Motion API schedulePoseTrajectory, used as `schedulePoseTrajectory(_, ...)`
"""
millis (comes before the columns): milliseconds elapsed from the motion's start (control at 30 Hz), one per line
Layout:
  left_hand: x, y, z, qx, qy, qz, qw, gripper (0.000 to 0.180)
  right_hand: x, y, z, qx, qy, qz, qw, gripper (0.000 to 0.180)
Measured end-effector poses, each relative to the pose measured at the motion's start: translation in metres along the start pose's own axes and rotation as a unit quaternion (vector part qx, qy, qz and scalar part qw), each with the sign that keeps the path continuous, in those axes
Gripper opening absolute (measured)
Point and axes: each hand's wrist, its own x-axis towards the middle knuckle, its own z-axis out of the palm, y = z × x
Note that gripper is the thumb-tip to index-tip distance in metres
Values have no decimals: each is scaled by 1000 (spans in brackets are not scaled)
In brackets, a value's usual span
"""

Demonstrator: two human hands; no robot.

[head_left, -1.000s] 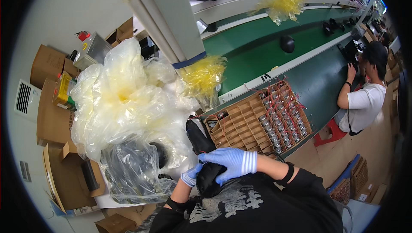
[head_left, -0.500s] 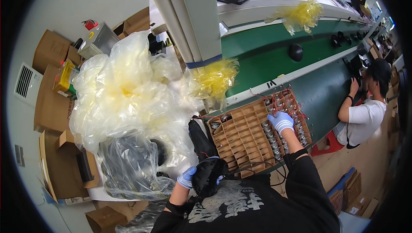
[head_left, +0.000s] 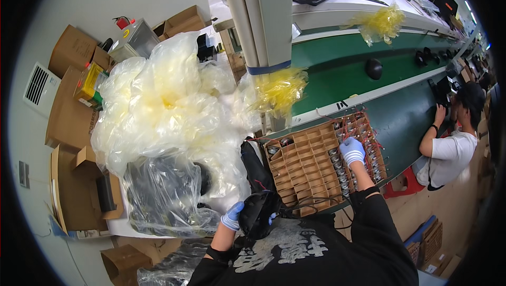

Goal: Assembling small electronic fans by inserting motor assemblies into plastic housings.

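**Left hand holding black part, right hand in divider tray**

We are seeing the left hand [head_left: 232, 216], in a blue glove, gripping a black rounded part [head_left: 259, 213] low in the frame, just above the person's chest; fingers are wrapping its left side, so the part is sitting to the right of the grip; its long axis is running roughly up-down, upper end pointing toward the cardboard divider tray [head_left: 300, 167]; the right hand [head_left: 352, 150] is reaching into the tray's right-hand cells among small metal pieces [head_left: 337, 167]; we cannot tell whether it is pinching anything; a clear plastic bag [head_left: 163, 196] is lying just left of the part.
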Motion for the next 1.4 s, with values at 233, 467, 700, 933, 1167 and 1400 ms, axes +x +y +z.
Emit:
schedulePoseTrajectory(233, -6, 3, 1, 24, 31, 1, 999, 88, 8, 44, 28, 162, 0, -75, 984, 21)
schedulePoseTrajectory(467, 0, 3, 0, -31, 15, -14, 999, 84, 7, 39, 73, 282, -71, -25, 956, 20)
schedulePoseTrajectory(700, -9, 3, -1, 41, 76, 21, 996, 82, -3, 18, 53, 181, 12, -55, 982, 34)
schedulePoseTrajectory(933, 1, 5, 4, -48, -5, -3, 999, 83, 4, 19, 57, 551, -194, 160, 796, 14)
schedulePoseTrajectory(1167, 6, 2, -6, 201, 50, 32, 978, 66, 2, 20, 63, 593, -211, 181, 756, 23)
schedulePoseTrajectory(1400, 1, 5, 2, 100, 7, 30, 995, 78, 3, 23, 80, 375, 12, 25, 927, 48)
